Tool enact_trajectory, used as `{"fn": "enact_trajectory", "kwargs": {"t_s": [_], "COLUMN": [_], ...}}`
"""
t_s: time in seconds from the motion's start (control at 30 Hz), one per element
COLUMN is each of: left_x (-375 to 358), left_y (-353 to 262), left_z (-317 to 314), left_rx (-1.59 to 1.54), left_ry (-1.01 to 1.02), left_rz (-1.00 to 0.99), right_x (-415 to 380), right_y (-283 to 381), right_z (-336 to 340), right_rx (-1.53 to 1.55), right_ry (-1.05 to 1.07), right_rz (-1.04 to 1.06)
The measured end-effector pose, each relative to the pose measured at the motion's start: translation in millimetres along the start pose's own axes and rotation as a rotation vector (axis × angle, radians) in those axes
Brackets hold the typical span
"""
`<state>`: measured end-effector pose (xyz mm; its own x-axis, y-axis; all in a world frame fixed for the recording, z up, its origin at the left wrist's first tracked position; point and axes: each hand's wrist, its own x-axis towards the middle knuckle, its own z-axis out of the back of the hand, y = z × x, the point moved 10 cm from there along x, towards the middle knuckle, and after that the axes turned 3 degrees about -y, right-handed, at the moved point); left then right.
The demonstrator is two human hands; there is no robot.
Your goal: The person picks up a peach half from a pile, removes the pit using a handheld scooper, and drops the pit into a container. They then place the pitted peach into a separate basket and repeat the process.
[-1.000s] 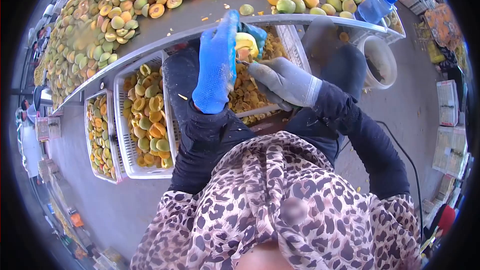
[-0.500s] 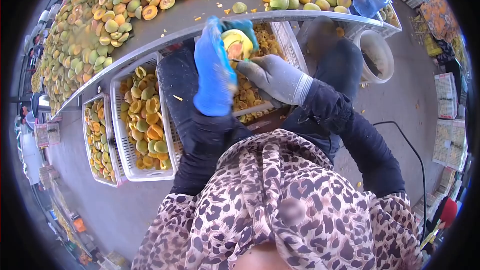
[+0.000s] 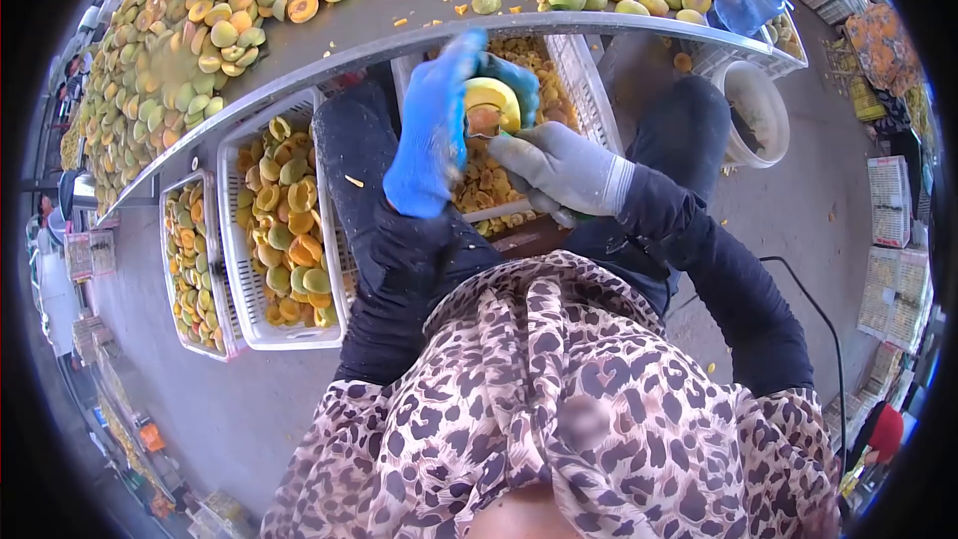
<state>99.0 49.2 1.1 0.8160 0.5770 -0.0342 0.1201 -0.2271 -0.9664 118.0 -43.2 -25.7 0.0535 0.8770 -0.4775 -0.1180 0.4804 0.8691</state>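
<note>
My left hand [image 3: 431,135], in a blue glove, is wrapped round a halved fruit [image 3: 489,108], its cut face with a reddish-brown middle turned up. My right hand [image 3: 567,168], in a grey glove, is closed on a small tool whose thin metal tip [image 3: 483,136] touches the fruit's lower edge; most of the tool is hidden by the fingers. Both hands are over a white crate [image 3: 584,90] of orange-yellow fruit pieces between the knees. Beyond them, many halved fruits [image 3: 225,32] lie on the grey table [image 3: 389,18].
Two white crates of fruit, a larger one [image 3: 284,341] and a narrower one [image 3: 232,314], stand at the left. A blue bottle [image 3: 746,2] is on the table's right end, above a white bucket [image 3: 773,115]. A black cable [image 3: 830,324] crosses the floor at right.
Both hands and the fruit have shifted slightly right in view. The fruit's cut face now shows more fully, with the tool tip at its lower edge.
</note>
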Motion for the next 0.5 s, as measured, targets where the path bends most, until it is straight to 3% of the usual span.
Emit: {"fn": "enact_trajectory", "kwargs": {"t_s": [0.03,0.07,0.13,0.17,0.3,0.37,0.4,0.47,0.5], "left_x": [-4,-5,-11,-10,-11,-17,-22,-22,-15], "left_y": [-16,-12,-12,6,-11,-17,-24,-20,-20], "left_z": [-5,-8,13,22,11,8,10,22,16], "left_rx": [0.194,0.193,-0.154,-0.360,-0.102,-0.193,-0.286,-0.336,-0.190], "left_ry": [0.001,-0.002,-0.243,-0.391,-0.276,-0.309,-0.327,-0.319,-0.170], "left_rz": [-0.142,-0.143,-0.239,-0.123,-0.173,-0.283,-0.395,-0.426,-0.369], "right_x": [-3,-2,4,4,0,-13,-11,-5,-5], "right_y": [5,2,6,6,4,12,10,-3,4], "right_z": [-7,-6,-1,-5,-2,-5,-8,-17,-14], "right_rx": [0.147,0.145,0.086,0.088,0.257,0.434,0.435,0.404,0.350], "right_ry": [0.014,0.016,-0.020,-0.018,-0.026,0.061,0.062,0.087,0.049], "right_rz": [-0.002,-0.002,0.104,0.104,0.053,0.000,0.008,-0.040,0.057]}}
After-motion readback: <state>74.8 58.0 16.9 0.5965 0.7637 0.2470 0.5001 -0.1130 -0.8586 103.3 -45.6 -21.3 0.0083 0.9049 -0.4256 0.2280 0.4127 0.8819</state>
